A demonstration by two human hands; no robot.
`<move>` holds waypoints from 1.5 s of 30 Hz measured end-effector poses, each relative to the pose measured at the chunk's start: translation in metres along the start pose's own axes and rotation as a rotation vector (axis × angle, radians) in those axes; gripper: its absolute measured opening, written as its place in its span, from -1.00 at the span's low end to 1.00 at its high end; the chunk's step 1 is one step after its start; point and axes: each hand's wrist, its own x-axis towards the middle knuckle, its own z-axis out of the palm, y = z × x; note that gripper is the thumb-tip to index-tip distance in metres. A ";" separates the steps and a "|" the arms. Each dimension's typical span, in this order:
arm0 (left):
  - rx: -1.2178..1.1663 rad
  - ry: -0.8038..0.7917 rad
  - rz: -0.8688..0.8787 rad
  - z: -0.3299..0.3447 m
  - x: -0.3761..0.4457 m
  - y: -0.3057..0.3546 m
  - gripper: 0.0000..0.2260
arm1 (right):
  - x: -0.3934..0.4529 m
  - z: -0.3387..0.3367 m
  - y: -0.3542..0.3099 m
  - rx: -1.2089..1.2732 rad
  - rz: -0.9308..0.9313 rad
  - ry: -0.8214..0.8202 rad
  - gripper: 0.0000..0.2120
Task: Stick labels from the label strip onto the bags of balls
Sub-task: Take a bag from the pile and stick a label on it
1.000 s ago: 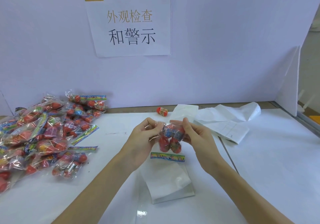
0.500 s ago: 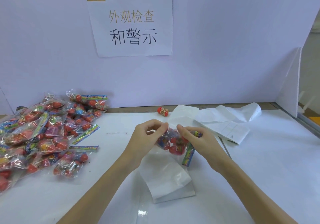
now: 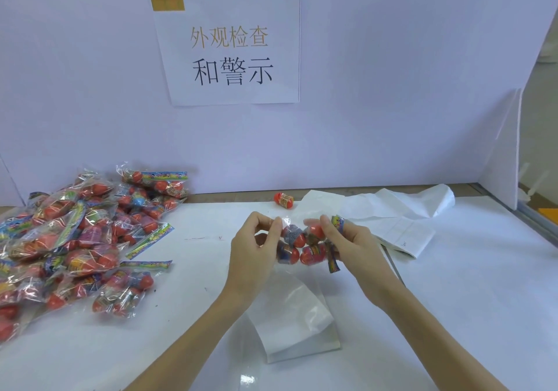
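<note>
I see the white table (image 3: 453,300) filling the lower half of the frame, backed by a pale wall. On that wall, upper centre, hangs a paper sign (image 3: 226,47) reading 外观检查 in gold and 和警示 in black, with a gold tape patch at its top left corner. At the left edge lies a heap of bags of balls (image 3: 75,239), clear film with red balls and colourful header strips; I cannot tell from here which of them already carry a label. Below centre lies a curled white label strip (image 3: 290,321); crumpled backing paper (image 3: 392,212) sits at right of centre.

In the middle, my left hand (image 3: 253,251) and right hand (image 3: 353,242) hold one bag (image 3: 302,245) up off the table between them. The left fingers (image 3: 273,224) pinch the film at its left end; the right fingers curl round the header end. I see no label between them, so I judge this bag is being checked or positioned, with sticking undone. The print on the balls is too small to read. A single loose red ball (image 3: 283,200) lies near the wall, above the hands.
</note>
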 end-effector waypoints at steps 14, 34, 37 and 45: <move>0.174 0.037 0.155 -0.001 0.000 -0.010 -0.94 | 0.002 -0.004 0.003 -0.008 0.066 -0.080 -0.65; 0.159 0.033 0.097 0.000 -0.005 -0.001 -0.82 | 0.009 -0.012 0.010 0.028 0.064 -0.072 -0.82; 0.139 0.020 0.152 -0.002 -0.004 -0.002 -0.70 | 0.009 -0.018 0.008 -0.084 -0.052 0.029 -0.86; -0.031 -0.119 -0.024 0.004 -0.004 0.005 -0.88 | 0.006 -0.008 0.006 -0.075 -0.105 0.060 -0.89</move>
